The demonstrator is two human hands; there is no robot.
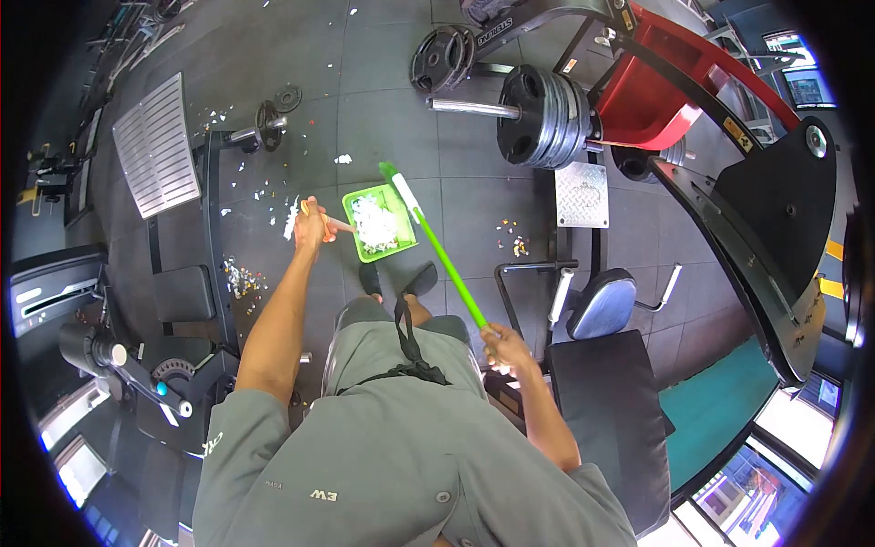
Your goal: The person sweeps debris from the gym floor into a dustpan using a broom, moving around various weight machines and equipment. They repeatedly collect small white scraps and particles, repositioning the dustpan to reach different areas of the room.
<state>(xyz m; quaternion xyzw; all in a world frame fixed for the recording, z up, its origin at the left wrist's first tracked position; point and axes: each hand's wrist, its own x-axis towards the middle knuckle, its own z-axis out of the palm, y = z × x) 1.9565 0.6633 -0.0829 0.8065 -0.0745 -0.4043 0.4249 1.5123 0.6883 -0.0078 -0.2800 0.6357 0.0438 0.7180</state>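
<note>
My right hand (507, 349) is closed round the upper end of a long green broom handle (451, 273). The broom's white-and-green head (398, 185) is at the far right corner of a green dustpan (406, 233). White paper scraps (375, 223) fill much of the pan, which lies in front of my feet. At the pan's left, my left hand (314, 225) is closed, apparently round the dustpan's pale, foreshortened handle (342, 224); the fingers partly hide it. White scraps (291, 219) lie on the floor just left of this hand.
Small coloured and white litter lies at left (241, 278) and right (519, 244). A weight machine with stacked plates (542, 117) and a metal footplate (581, 195) stands to the right, near a black padded bench (609, 410). Left is another machine with a slatted plate (157, 146).
</note>
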